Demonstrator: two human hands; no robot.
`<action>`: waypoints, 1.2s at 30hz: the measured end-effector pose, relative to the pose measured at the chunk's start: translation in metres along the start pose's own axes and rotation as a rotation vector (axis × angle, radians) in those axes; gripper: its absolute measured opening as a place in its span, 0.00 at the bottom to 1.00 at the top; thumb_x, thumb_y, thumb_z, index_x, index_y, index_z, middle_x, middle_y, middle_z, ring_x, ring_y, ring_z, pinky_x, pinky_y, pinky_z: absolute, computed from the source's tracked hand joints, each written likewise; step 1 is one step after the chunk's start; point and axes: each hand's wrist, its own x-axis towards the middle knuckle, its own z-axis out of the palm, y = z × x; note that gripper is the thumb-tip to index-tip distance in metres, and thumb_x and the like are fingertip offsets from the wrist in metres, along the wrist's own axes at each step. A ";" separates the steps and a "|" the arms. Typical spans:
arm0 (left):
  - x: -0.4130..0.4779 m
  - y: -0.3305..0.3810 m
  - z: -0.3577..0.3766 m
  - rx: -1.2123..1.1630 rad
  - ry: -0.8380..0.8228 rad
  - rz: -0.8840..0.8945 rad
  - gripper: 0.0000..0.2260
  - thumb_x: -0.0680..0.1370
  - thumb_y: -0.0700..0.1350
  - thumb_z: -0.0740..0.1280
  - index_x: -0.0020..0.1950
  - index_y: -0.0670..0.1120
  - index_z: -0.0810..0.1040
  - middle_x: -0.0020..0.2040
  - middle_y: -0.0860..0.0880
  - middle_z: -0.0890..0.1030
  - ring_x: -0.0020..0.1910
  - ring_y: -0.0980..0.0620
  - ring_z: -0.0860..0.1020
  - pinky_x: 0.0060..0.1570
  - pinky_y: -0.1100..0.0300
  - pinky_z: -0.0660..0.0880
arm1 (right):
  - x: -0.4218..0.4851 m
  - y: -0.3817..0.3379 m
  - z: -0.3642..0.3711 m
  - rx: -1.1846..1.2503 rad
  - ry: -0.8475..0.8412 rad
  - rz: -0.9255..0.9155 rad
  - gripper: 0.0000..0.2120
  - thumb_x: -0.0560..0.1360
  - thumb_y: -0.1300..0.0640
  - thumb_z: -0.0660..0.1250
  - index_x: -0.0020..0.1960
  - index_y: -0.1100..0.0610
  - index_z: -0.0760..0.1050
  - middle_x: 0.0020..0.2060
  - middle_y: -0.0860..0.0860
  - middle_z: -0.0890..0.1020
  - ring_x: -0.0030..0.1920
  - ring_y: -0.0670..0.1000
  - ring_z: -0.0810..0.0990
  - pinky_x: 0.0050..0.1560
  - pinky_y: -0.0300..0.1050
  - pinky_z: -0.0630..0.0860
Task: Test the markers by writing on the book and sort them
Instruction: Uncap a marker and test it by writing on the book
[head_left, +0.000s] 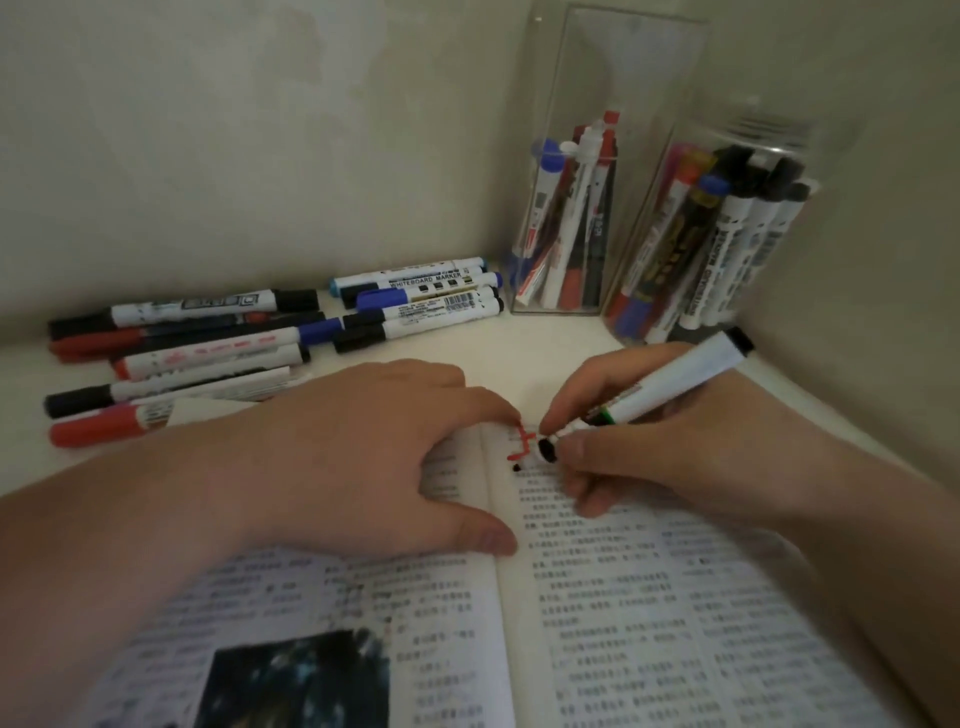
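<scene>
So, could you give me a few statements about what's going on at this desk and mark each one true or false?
1. The right hand grips a marker with its black tip down at the page. True.
2. The left hand holds a second marker. False: it holds nothing and lies spread on the open book.
3. A red mark is on the page near the marker's tip. True.
4. Both clear boxes are empty. False: the tall clear container and the clear container beside it both hold markers.
5. The loose markers lie on their sides beyond the left hand. True.
</scene>
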 end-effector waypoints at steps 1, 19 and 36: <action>0.000 0.000 0.000 0.005 -0.003 -0.005 0.39 0.63 0.83 0.55 0.71 0.73 0.54 0.53 0.68 0.68 0.54 0.69 0.66 0.50 0.66 0.64 | 0.000 0.000 0.002 -0.057 0.016 -0.013 0.05 0.73 0.66 0.75 0.40 0.59 0.84 0.33 0.61 0.84 0.33 0.57 0.84 0.37 0.50 0.84; 0.000 0.008 0.003 0.011 -0.031 -0.100 0.44 0.56 0.86 0.54 0.70 0.73 0.54 0.52 0.66 0.68 0.54 0.64 0.67 0.57 0.58 0.71 | -0.001 -0.001 0.010 -0.198 0.087 -0.043 0.09 0.72 0.63 0.74 0.35 0.59 0.78 0.24 0.55 0.77 0.23 0.51 0.74 0.24 0.41 0.72; -0.006 0.007 0.005 -0.146 0.061 -0.012 0.38 0.68 0.78 0.60 0.71 0.75 0.44 0.56 0.78 0.64 0.55 0.72 0.68 0.52 0.64 0.68 | 0.007 0.008 0.001 0.127 0.165 -0.325 0.05 0.70 0.64 0.73 0.38 0.58 0.77 0.26 0.47 0.78 0.25 0.41 0.75 0.29 0.32 0.70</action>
